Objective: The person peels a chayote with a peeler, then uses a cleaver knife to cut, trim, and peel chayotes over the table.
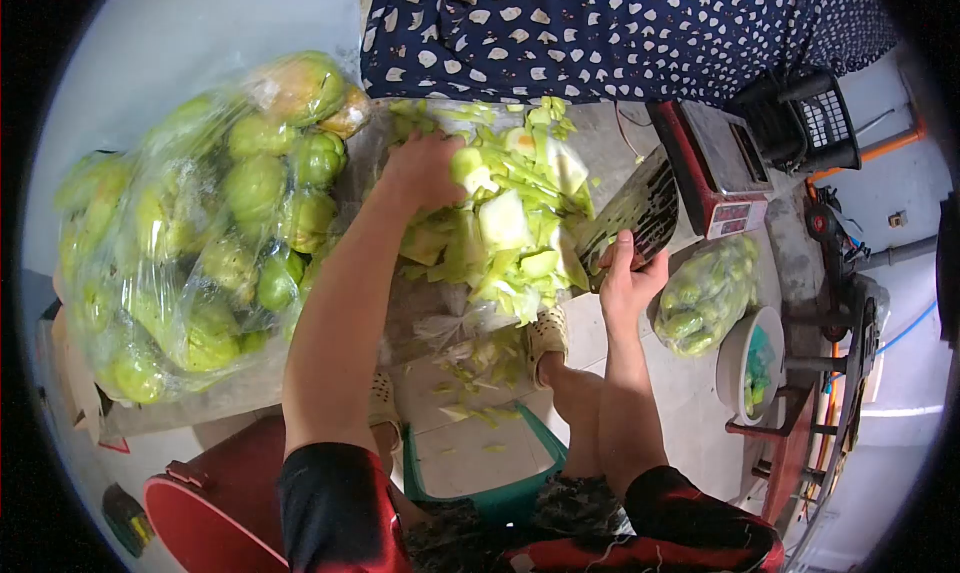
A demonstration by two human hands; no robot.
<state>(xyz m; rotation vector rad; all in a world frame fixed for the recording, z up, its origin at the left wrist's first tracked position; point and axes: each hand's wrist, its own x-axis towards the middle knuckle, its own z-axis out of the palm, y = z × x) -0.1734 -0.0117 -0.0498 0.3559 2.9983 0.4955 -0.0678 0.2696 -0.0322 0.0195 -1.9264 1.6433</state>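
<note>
My left hand (425,173) reaches into the left side of a heap of pale green peelings and cut pieces (500,218). Its fingertips are hidden among them, so whether they grip a piece cannot be seen. Over at the heap's right edge, my right hand (637,273) is closed, thumb on top, on what looks like a cleaver (635,213). Its broad flat face shows dark streaks, and its handle is mostly hidden. A squarish whitish-green chunk (503,221) lies on the heap between my hands.
A large clear bag of green chayotes (210,233) stands at left. To the right are a red scale (715,163), a smaller bagged bundle of green produce (708,295), a white bucket (735,373) and a black basket (825,123). Scraps lie near a green-rimmed basin (410,453).
</note>
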